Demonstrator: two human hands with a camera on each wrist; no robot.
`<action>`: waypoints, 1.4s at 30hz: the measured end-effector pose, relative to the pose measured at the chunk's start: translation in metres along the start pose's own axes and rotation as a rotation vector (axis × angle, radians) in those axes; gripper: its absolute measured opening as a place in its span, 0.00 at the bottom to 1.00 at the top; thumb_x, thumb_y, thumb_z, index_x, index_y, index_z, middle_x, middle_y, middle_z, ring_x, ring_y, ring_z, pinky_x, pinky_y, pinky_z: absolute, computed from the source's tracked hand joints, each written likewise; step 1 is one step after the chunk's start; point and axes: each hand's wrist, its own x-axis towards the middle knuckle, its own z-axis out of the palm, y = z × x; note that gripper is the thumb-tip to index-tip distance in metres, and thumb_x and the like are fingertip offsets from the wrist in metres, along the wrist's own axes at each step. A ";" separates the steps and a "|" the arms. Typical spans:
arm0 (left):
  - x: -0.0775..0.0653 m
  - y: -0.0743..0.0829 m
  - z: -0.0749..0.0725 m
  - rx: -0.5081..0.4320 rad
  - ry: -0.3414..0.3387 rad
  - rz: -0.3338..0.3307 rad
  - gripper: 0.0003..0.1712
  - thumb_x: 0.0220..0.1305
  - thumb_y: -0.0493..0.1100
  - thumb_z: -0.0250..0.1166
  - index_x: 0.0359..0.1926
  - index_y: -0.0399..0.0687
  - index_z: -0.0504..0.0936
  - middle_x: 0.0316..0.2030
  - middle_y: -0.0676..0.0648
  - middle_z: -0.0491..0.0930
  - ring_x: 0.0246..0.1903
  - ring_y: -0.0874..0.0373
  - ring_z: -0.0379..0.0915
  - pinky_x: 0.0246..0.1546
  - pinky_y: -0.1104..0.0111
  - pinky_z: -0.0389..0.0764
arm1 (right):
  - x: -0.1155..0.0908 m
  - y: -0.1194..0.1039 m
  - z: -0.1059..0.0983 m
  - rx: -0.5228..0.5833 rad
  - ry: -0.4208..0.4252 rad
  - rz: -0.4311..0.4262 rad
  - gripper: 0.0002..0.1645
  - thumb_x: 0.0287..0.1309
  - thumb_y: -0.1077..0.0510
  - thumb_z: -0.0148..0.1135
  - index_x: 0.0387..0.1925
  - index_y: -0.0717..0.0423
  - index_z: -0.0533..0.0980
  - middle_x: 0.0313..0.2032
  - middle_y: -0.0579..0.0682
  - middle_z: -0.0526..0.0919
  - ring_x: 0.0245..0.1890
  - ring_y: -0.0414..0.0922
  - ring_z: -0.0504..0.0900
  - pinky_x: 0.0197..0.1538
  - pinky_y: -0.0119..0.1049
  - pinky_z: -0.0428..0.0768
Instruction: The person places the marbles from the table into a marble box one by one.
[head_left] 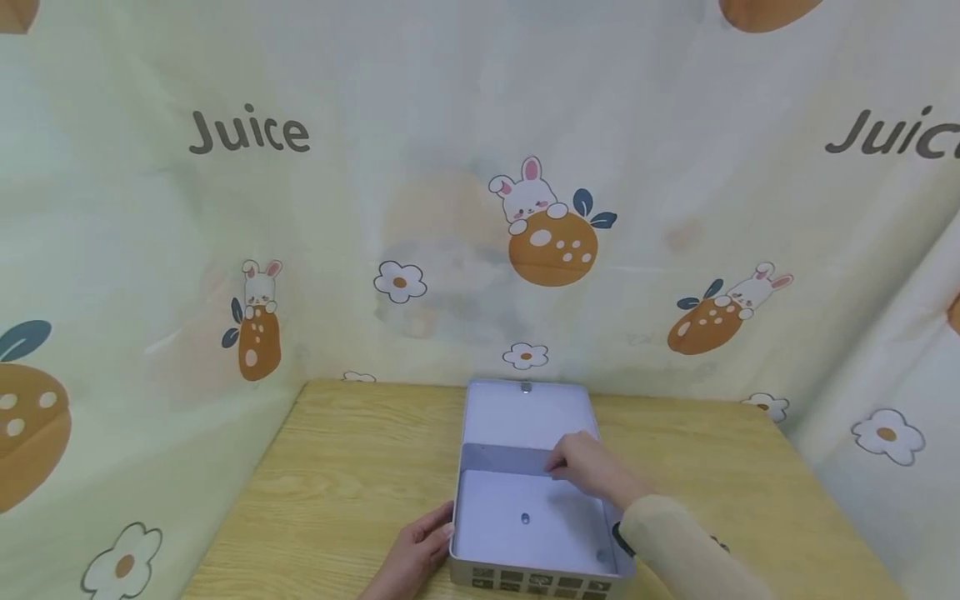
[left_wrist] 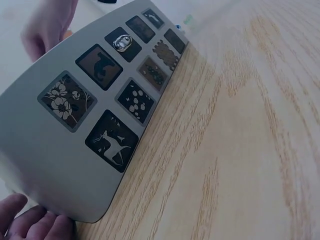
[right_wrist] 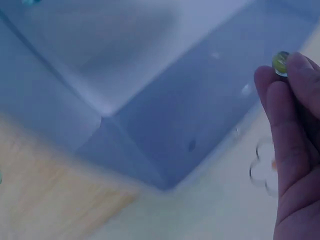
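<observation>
A pale rectangular box (head_left: pixel 543 570) stands on the wooden table with its lid (head_left: pixel 510 417) folded back flat toward the curtain. Above its far part, my right hand (head_left: pixel 588 467) pinches a small yellow-green glass marble (right_wrist: pixel 281 64) between thumb and fingertips. Two more marbles lie on the box floor: one marble (head_left: pixel 525 518) near the middle, another marble (head_left: pixel 601 555) by the near right corner. My left hand (head_left: pixel 417 552) rests against the outside of the box's left wall, close to the near corner. In the left wrist view its fingers touch the box's lower corner.
Dark square pictures (left_wrist: pixel 112 145) and a round metal clasp (left_wrist: pixel 122 43) mark the front wall of the box. A printed curtain (head_left: pixel 420 208) hangs behind and beside the table (head_left: pixel 360 450). Something dark (head_left: pixel 718 543) shows partly behind the right sleeve.
</observation>
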 end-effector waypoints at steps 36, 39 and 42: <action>0.002 -0.001 0.001 0.020 -0.004 -0.021 0.37 0.80 0.45 0.52 0.76 0.24 0.51 0.76 0.26 0.50 0.76 0.34 0.51 0.72 0.60 0.72 | -0.081 0.120 -0.045 0.665 0.218 0.100 0.24 0.70 0.53 0.63 0.59 0.66 0.80 0.50 0.45 0.90 0.47 0.26 0.84 0.51 0.20 0.81; 0.001 -0.002 0.000 0.019 -0.009 -0.014 0.37 0.80 0.44 0.52 0.76 0.24 0.51 0.77 0.27 0.50 0.76 0.35 0.50 0.72 0.62 0.72 | -0.107 0.156 -0.054 0.796 0.261 0.163 0.21 0.72 0.53 0.61 0.60 0.61 0.81 0.46 0.31 0.89 0.47 0.24 0.84 0.49 0.17 0.82; 0.000 -0.003 0.001 0.014 -0.016 -0.012 0.37 0.80 0.44 0.53 0.76 0.25 0.50 0.77 0.27 0.49 0.76 0.35 0.49 0.72 0.64 0.72 | -0.127 0.185 -0.057 0.818 0.274 0.227 0.19 0.73 0.53 0.60 0.59 0.54 0.82 0.45 0.27 0.88 0.47 0.22 0.83 0.47 0.16 0.82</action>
